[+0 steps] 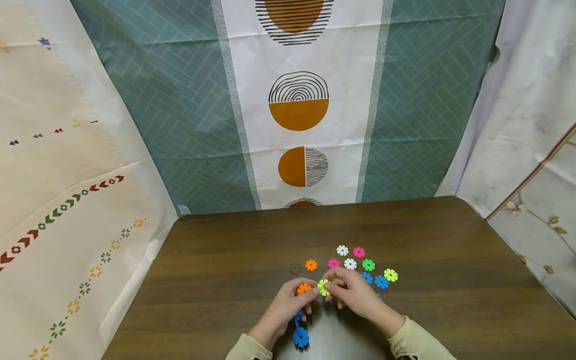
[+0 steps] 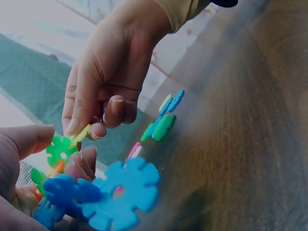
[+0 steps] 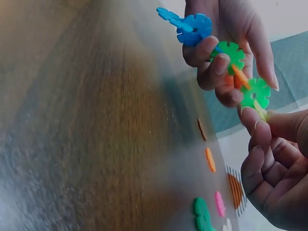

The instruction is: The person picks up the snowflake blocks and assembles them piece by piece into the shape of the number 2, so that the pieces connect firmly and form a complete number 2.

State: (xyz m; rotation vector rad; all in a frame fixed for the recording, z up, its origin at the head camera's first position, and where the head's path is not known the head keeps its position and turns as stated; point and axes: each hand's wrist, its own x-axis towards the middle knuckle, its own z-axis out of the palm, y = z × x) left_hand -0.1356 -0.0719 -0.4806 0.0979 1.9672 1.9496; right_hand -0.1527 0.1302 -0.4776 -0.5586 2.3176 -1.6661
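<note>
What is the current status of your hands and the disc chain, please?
Left hand holding disc chain. Right hand pinching yellow disc at chain's end. Loose discs on table beyond hands, apparently not in the way.

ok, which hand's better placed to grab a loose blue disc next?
Right, likely: the right hand is nearer the loose blue discs, though it pinches a yellow disc; the left hand grips the linked chain.
</note>
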